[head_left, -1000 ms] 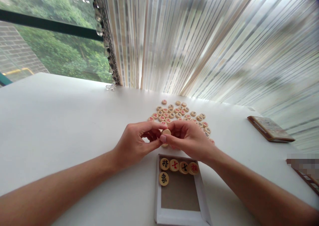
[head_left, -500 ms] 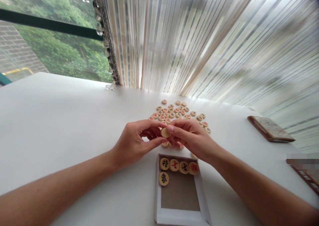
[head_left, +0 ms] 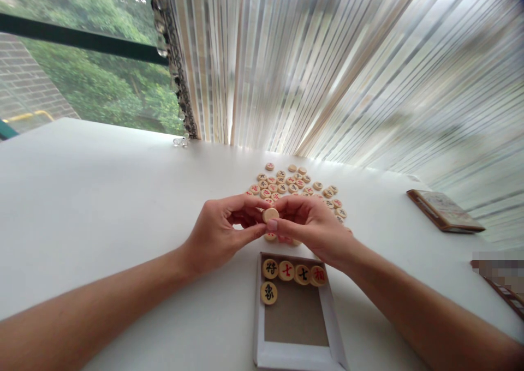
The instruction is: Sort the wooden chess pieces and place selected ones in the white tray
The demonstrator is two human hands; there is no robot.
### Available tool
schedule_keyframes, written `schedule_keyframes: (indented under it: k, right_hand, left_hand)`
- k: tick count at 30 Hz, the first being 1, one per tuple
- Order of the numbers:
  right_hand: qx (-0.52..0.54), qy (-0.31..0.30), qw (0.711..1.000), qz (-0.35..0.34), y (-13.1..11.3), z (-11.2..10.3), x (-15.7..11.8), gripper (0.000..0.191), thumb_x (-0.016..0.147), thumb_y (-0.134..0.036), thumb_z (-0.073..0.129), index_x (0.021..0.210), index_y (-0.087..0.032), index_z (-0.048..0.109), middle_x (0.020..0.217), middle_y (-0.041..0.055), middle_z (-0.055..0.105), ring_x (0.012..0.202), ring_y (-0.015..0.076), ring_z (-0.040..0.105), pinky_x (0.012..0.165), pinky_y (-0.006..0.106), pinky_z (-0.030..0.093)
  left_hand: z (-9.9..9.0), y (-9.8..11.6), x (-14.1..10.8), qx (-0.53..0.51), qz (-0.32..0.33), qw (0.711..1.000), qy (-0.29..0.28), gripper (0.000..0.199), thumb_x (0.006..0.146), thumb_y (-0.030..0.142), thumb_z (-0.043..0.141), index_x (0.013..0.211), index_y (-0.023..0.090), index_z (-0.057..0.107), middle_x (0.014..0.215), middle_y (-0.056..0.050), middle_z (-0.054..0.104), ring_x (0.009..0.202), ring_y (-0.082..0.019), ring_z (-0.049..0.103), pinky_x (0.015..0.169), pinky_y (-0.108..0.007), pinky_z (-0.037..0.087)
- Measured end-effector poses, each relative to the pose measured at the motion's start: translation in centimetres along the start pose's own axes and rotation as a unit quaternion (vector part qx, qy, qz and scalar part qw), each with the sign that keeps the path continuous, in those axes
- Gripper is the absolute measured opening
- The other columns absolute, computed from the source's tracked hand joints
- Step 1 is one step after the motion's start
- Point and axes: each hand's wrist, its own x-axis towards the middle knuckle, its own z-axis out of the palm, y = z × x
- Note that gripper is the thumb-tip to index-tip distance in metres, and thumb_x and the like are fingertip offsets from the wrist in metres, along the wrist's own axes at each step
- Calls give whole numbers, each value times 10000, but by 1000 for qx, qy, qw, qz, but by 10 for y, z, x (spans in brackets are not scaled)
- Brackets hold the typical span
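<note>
Between both hands is a round wooden Chinese chess piece (head_left: 271, 215), its plain side towards me. My left hand (head_left: 229, 223) grips its left edge between thumb and fingers. Thumb and fingers of my right hand (head_left: 309, 223) pinch it from the right. Below the hands, a shallow white box (head_left: 297, 354) with a grey-brown bottom holds a row of pieces along its far side, ending in a red-marked piece (head_left: 318, 275). A black-marked piece (head_left: 269, 293) lies under that row at the left. Behind the hands many loose pieces (head_left: 282, 187) are spread out, some partly hidden.
Everything lies on a white table (head_left: 123, 196). A brown-edged book or flat box (head_left: 446, 211) lies at the right, with another brown object (head_left: 501, 289) nearer the edge, partly blurred out. String curtains (head_left: 286, 60) hang behind the table, beside a window (head_left: 102, 65).
My right hand has shifted its grip: its thumb has moved down to the lower edge of the piece. The left hand and the box stay almost the same.
</note>
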Motion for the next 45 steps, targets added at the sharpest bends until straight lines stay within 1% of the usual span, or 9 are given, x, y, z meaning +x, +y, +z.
schedule_keyframes:
  k: [4,9,14,19,26,32,39,42,45]
  right_hand:
    - [-8,20,1000,1,2,3,0,359,641,-336,1003,783,-149,731,619,-29,638,526,71,512,482,183,370]
    - [-42,9,998,-44,1,2,-1,282,765,-371,931,828,-149,770,679,6,698,565,87,565,522,198,423]
    - [-104,12,991,-80,1,0,-4,227,838,-371,878,893,-163,804,692,12,702,589,106,569,528,216,417]
    - [-171,12,978,-117,-1,-1,-8,183,895,-335,819,985,-176,813,784,46,755,696,161,657,622,269,505]
    - [-291,22,940,-176,-6,-1,-8,124,932,-231,699,966,-156,792,795,59,757,694,166,658,617,283,511]
    - [-295,17,937,-185,-7,-1,-8,170,884,-143,683,1005,-168,799,832,52,765,714,162,674,645,282,539]
    - [-293,14,939,-181,-11,0,-9,259,883,-158,664,1088,-184,820,964,90,811,852,215,746,731,329,604]
    - [-289,15,940,-179,-12,-1,-10,264,893,-202,697,1125,-187,822,970,95,815,838,212,753,724,325,619]
    - [-297,6,939,-174,-15,-3,-10,260,888,-225,737,1128,-179,826,950,89,812,783,195,742,710,316,619]
  left_hand:
    - [1,0,-2,53,19,998,0,226,855,158,835,1075,141,786,827,-36,823,732,-144,787,698,-205,648]
    - [1,0,-2,45,29,999,-12,226,882,157,808,1104,145,762,854,-43,824,757,-156,796,705,-224,654]
    - [0,1,-2,50,46,998,-17,246,876,131,804,1111,149,737,846,-36,809,703,-132,760,661,-213,629]
    - [0,1,-2,51,48,997,-15,233,873,146,814,1091,160,734,852,-25,794,695,-117,736,652,-206,615]
    - [0,1,-1,44,33,998,-4,195,865,163,825,1018,159,704,843,-19,777,702,-122,744,636,-202,604]
    - [-1,2,1,31,12,999,11,190,826,163,844,943,148,695,836,-18,747,676,-114,719,629,-205,601]
    - [-2,1,2,56,-4,998,21,174,836,234,832,886,147,689,777,-27,740,644,-129,703,605,-227,596]
    - [-3,-1,1,79,9,997,21,148,858,234,814,904,150,700,777,-31,740,642,-131,701,605,-230,594]
    - [-4,-2,0,117,49,992,18,106,867,199,796,916,154,713,838,-40,725,682,-132,701,634,-236,599]
